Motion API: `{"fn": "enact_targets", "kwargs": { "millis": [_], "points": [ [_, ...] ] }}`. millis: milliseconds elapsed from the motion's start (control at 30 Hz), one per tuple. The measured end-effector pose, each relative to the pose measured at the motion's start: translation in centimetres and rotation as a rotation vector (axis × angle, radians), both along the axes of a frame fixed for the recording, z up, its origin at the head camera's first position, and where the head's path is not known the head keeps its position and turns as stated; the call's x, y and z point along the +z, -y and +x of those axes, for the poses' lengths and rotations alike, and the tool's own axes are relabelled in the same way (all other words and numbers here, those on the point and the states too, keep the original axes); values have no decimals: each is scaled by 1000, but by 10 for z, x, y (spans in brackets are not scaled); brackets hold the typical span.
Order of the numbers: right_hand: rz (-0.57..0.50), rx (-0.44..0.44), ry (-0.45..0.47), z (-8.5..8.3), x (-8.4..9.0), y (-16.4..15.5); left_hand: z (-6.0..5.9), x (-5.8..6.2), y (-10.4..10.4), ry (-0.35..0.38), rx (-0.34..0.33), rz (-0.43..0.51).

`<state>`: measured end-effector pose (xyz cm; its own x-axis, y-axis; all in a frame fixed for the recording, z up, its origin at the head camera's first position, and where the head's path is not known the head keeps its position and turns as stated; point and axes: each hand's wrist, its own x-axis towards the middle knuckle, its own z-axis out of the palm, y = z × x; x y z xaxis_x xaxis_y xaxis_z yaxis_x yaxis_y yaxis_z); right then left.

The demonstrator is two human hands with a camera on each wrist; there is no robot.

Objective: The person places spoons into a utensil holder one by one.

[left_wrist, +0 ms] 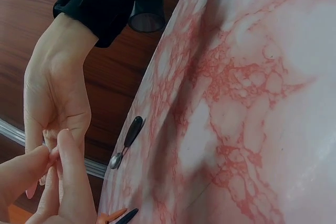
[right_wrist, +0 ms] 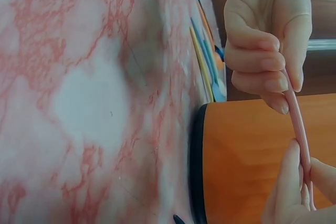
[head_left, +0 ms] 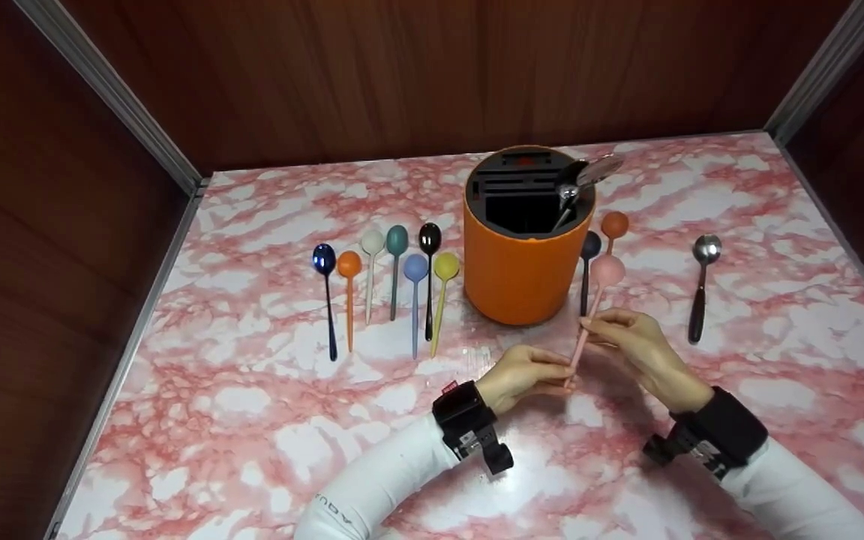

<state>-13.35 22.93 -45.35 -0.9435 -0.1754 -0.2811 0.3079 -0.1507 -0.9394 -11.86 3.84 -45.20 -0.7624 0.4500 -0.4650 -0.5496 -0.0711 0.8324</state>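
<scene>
A pink spoon (head_left: 607, 271) is held off the table in front of the orange holder, its bowl pointing up and away. My left hand (head_left: 526, 375) pinches the lower end of its handle. Higher on the same handle, my right hand (head_left: 638, 349) grips with thumb and fingers. The right wrist view shows the pink handle (right_wrist: 295, 111) running between both hands. Behind the pink spoon, a dark spoon (head_left: 590, 246) and an orange-brown spoon (head_left: 615, 224) lie beside the orange utensil holder (head_left: 526, 281).
Left of the holder lie several spoons, among them a blue metallic spoon (head_left: 324, 259) and a yellow spoon (head_left: 445, 266). A metal spoon with a black handle (head_left: 697, 304) lies at the right. Metal utensils (head_left: 598, 171) stick out of the holder. Wooden panels (head_left: 432, 75) border the marbled table.
</scene>
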Motion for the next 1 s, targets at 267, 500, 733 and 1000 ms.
{"fn": "enact_targets", "kwargs": {
  "millis": [267,500,733,1000],
  "points": [
    [31,25,0,15,41,11,0,7,2,-36,-22,-12],
    [13,26,-14,14,53,12,0,17,5,-68,-36,0],
    [-15,18,-39,12,65,14,-1,31,6,-107,-35,21],
    [-8,-3,-56,8,80,16,-3,46,9,-170,-46,44]
  ]
}}
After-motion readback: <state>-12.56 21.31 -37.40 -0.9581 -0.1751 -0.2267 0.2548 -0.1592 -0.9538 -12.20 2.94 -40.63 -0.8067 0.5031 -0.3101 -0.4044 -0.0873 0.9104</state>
